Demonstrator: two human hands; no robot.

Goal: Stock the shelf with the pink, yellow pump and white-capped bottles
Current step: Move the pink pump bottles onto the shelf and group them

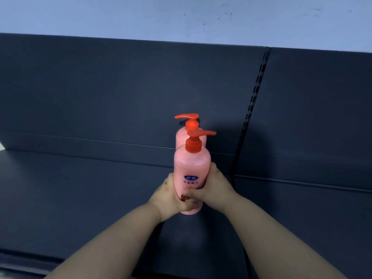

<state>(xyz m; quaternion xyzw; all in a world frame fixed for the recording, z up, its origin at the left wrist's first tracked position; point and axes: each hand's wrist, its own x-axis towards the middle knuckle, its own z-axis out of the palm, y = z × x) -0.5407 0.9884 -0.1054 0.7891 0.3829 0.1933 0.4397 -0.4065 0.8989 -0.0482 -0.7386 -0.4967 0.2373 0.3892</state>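
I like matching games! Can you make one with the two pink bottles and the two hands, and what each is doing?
1. front pink bottle
2. back pink bottle
3. left hand
4. right hand

A. grips the bottle's right side
B. stands behind, untouched
C. held by both hands
D. grips the bottle's left side

Pairs: 1-C, 2-B, 3-D, 4-A

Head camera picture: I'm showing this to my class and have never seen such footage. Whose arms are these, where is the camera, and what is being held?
There is no machine here. A person wears the camera on the head, so you look forward and down along their own arms. The left hand and right hand together clasp the front pink bottle, which has a red pump. A second pink bottle stands right behind it, against the dark back panel. Both are over the dark shelf; I cannot tell whether the front one rests on it.
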